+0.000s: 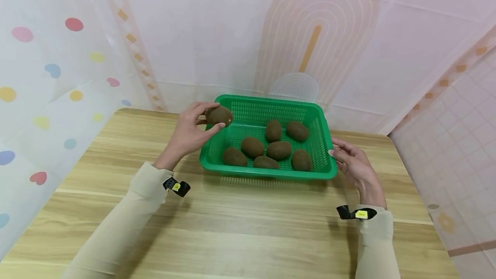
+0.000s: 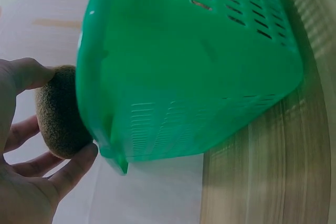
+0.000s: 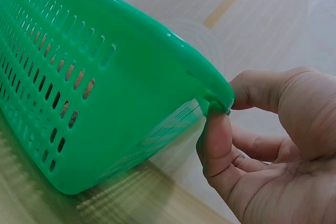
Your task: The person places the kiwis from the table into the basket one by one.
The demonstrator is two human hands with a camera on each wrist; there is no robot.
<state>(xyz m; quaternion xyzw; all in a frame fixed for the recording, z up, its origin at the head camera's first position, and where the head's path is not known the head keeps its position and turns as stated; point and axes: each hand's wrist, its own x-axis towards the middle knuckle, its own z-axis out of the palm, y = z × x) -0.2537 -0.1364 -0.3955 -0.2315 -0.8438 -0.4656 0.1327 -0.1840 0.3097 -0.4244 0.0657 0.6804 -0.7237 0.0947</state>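
Note:
My left hand (image 1: 190, 127) holds a brown fuzzy kiwi (image 1: 219, 116) between thumb and fingers, at the left rim of a green plastic basket (image 1: 267, 175). In the left wrist view that kiwi (image 2: 60, 113) shows right beside the basket's rim (image 2: 89, 77), with the thumb on one end and fingertips on the other. At the basket's right end, my right hand (image 1: 354, 165) pinches the rim between thumb and fingers; the right wrist view shows this pinch on the rim (image 3: 223, 95) closely. Several more kiwis (image 1: 279, 150) lie inside on the slotted bottom.
The basket stands on a wood-grain table (image 1: 248, 227), near its back edge. Behind it hangs a pale patterned cloth (image 1: 217, 33), with a dotted one (image 1: 50, 76) at the left and a gridded one (image 1: 461, 141) at the right.

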